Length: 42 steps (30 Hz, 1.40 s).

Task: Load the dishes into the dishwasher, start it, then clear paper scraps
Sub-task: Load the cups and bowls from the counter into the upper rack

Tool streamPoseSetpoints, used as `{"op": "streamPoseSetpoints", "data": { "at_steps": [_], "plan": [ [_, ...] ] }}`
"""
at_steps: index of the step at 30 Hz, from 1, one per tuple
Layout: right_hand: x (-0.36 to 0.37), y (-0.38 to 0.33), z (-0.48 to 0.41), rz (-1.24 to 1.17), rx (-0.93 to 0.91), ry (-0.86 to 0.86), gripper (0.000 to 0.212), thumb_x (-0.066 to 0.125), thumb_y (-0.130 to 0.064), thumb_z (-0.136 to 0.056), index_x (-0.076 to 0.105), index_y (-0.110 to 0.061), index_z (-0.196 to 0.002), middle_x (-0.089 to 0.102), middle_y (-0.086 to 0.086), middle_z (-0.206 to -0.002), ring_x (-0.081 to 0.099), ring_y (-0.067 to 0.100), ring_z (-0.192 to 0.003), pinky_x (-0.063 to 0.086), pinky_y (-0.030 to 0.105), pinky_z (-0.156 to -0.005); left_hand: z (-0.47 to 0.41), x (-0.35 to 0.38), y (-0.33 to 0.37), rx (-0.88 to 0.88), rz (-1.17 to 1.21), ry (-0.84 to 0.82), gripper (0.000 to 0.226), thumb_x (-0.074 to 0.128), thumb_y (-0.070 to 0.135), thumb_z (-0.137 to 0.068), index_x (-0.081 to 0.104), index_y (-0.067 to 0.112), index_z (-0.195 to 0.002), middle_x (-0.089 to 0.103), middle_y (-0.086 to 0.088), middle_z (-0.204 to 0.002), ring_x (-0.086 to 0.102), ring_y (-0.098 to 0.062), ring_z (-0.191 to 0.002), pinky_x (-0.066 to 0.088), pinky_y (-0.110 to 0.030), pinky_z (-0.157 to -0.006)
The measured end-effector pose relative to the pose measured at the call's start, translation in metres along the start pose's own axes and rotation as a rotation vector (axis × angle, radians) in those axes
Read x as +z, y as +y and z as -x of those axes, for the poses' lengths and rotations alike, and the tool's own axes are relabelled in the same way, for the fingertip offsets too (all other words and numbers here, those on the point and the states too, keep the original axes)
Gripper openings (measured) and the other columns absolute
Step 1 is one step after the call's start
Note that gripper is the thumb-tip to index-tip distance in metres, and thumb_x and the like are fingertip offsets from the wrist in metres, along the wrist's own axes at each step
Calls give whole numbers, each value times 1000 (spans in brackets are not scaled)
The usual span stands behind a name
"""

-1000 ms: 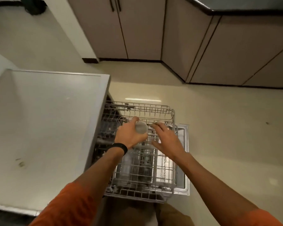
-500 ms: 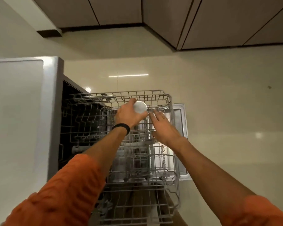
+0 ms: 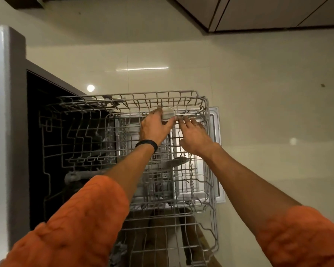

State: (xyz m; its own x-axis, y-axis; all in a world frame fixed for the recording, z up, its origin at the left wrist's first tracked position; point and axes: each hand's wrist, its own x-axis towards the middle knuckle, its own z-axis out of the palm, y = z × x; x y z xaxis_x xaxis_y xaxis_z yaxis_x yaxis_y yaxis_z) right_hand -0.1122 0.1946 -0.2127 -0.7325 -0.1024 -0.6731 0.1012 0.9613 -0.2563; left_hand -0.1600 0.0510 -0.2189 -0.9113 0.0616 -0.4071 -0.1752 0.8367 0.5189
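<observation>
Pale floor tiles [image 3: 278,116] lie under the open dishwasher [image 3: 15,112] at the left, its wire rack [image 3: 208,143] pulled out. At the rack's far rim the left hand [image 3: 154,129] grips a small white cup [image 3: 168,113]; the right hand [image 3: 196,136], just beside, lays straight fingers [image 3: 185,119] on the wires. Best to seat it between tines before releasing.

Home kitchen: open dishwasher [image 3: 15,112] with wire rack [image 3: 181,101] pulled out, low cabinets [image 3: 268,12], glossy pale tile floor [image 3: 278,103].
</observation>
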Motion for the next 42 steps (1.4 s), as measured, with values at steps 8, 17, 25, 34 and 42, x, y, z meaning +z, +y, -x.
{"op": "streamPoseSetpoints", "data": {
  "at_steps": [8, 17, 25, 34, 42],
  "plan": [
    [-14, -10, 21, -5, 3, 31, 88, 59, -25, -99, 0, -17, -163, 2, 12, -171, 5, 36, -157, 16, 51, -125, 24, -20, -3, 81, -15, -38, 49, 68, 43, -94, 58, 22, -137, 62, -3, -134, 61, -26, -120, 53, -49, -101],
    [-71, -39, 106, -52, -154, 245, 75, 61, -34, -99, 19, -19, -160, 27, 12, -165, 24, 33, -152, 27, 50, -123, 118, -97, 28, 93, -73, 70, 57, 58, 45, -100, 44, 26, -152, 36, -1, -163, 45, -24, -143, 38, -54, -116],
    [-114, -86, 197, -9, -324, 349, 77, 60, -41, -99, 19, -21, -161, 25, 7, -167, 25, 28, -152, 32, 53, -120, 209, -174, 53, 140, -109, 308, 55, 53, 50, -103, 48, 23, -151, 42, 0, -160, 50, -21, -138, 48, -44, -108],
    [-136, -170, 272, -1, -658, 472, 69, 59, -42, -98, 29, -22, -157, 41, 6, -157, 42, 27, -142, 44, 52, -111, 312, -234, 24, 51, -127, 640, 50, 49, 50, -104, 57, 20, -143, 56, -6, -149, 68, -24, -109, 54, -46, -95],
    [-94, -261, 342, 18, -1023, 359, 64, 62, -41, -98, 36, -23, -153, 48, 8, -152, 53, 30, -131, 50, 49, -102, 447, -251, -46, -198, -221, 927, 52, 44, 51, -105, 52, 21, -147, 50, -5, -154, 54, -21, -134, 42, -40, -105]
  ]
}}
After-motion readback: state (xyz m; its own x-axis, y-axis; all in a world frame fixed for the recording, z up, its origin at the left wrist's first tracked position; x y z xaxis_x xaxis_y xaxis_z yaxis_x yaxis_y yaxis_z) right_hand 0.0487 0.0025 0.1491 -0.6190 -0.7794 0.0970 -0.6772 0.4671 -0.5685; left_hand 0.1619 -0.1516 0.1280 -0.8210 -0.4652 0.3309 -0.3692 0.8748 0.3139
